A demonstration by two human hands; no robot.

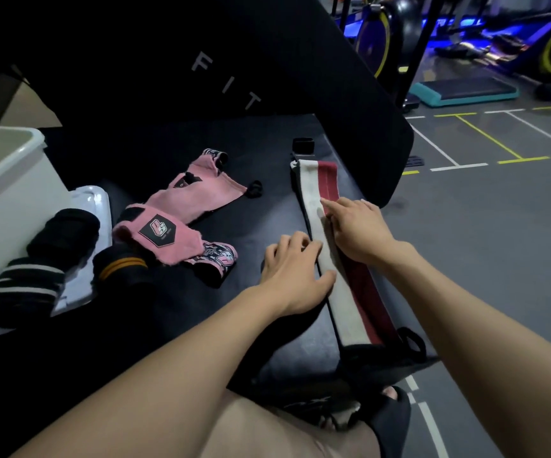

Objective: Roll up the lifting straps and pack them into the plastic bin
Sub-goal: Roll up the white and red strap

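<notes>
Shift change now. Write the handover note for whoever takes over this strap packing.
Left hand: flat on the long white-and-red woven strap, open.
Right hand: also pressing it flat, open.
The strap lies unrolled on the black padded bench.
Pink lifting grips lie loose mid-bench.
Black rolled wraps sit beside the white plastic bin, not inside.
Done: some wraps rolled.
Left: roll this strap, roll the pink grips, pack everything into the bin.

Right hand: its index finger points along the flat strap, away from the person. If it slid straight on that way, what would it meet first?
The right hand would probably run along the red-and-white strap to its far end, then reach the small black item beyond; depth is unclear.
</notes>
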